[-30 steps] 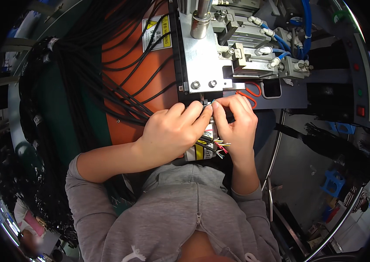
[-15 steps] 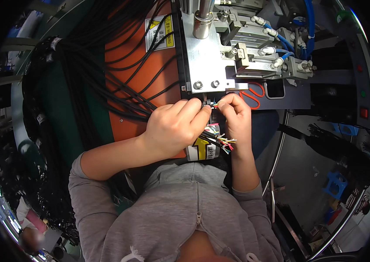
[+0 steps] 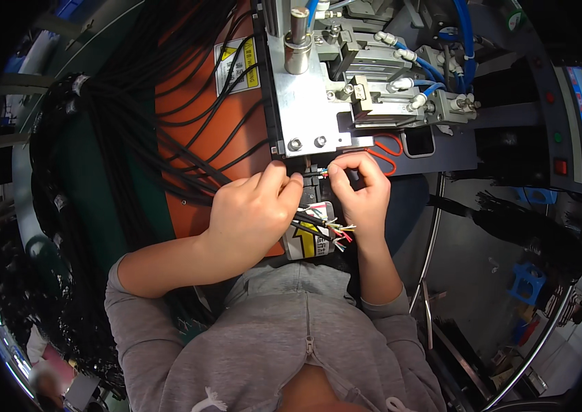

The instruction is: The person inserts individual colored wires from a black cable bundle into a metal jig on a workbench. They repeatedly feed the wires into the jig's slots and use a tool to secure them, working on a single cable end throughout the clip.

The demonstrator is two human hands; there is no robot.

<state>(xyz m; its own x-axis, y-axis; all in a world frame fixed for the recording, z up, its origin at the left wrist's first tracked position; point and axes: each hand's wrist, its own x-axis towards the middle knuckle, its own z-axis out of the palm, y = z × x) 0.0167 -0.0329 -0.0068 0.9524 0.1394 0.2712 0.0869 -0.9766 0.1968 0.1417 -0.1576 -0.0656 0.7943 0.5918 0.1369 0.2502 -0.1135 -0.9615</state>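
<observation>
My left hand (image 3: 250,206) is closed, its thumb and forefinger pinching a black cable (image 3: 309,174) just below the machine's metal plate. Coloured wire ends (image 3: 323,172) fan out of that cable's tip. My right hand (image 3: 363,202) has its thumb and forefinger pressed together at these wires, to the right of the tip. From under my left hand come several more black cables (image 3: 305,222) with stripped, multicoloured wire ends (image 3: 341,232); whether its lower fingers grip them is hidden. Beneath them lies a white label with a yellow arrow (image 3: 301,244).
The metal plate (image 3: 305,103) of a pneumatic machine with blue hoses (image 3: 468,41) stands directly ahead. Red-handled scissors (image 3: 394,152) lie right of it, beside a dark rectangular device (image 3: 418,142). Long black cables (image 3: 116,130) cross the orange board (image 3: 198,199) at left.
The view has shifted, so the machine sits slightly further left and lower. My hands have drawn a little apart, showing more of the cable between them.
</observation>
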